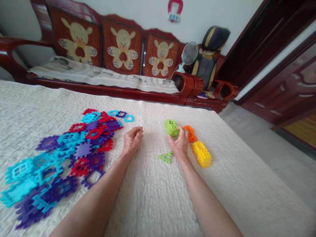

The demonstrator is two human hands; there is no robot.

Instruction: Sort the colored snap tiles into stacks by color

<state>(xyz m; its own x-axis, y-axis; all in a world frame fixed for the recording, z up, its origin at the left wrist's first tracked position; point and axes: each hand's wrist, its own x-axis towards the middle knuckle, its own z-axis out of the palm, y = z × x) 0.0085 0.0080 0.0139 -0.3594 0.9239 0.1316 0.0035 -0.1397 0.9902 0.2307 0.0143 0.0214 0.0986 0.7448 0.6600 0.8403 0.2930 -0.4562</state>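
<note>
Tiles [83,149] in cyan, purple and red lie in a loose, overlapping heap across the left side of the cream-covered tabletop [148,200]. Some have open square middles, others window bars or solid faces. A cyan frame [128,118] lies flat at the far right edge of the heap.

The left hand [132,140] is just right of the heap, its fingers curled inward; its palm is hidden, so I cannot tell how far that grip is closed or whether it has hold of anything.

The right hand [179,142] has the green block [171,127] between thumb and fingers, its grip opened only as wide as the block and closed on the near end. Whether the block touches the tabletop I cannot tell. A flat green triangle [166,157] lies nearer the person, just left of the right wrist. Just right of the right hand sits the orange block [190,133], with the longer yellow block [201,154] beside it on the near side; whether those two touch is unclear.

Beyond the tabletop stands a red-brown wooden sofa [186,82] with bear-patterned cushions [122,49] and a pale seat cloth [103,75]. A fan [189,53] is near its right end, next to a chair [206,67]. A dark red door [291,75] is at far right.
</note>
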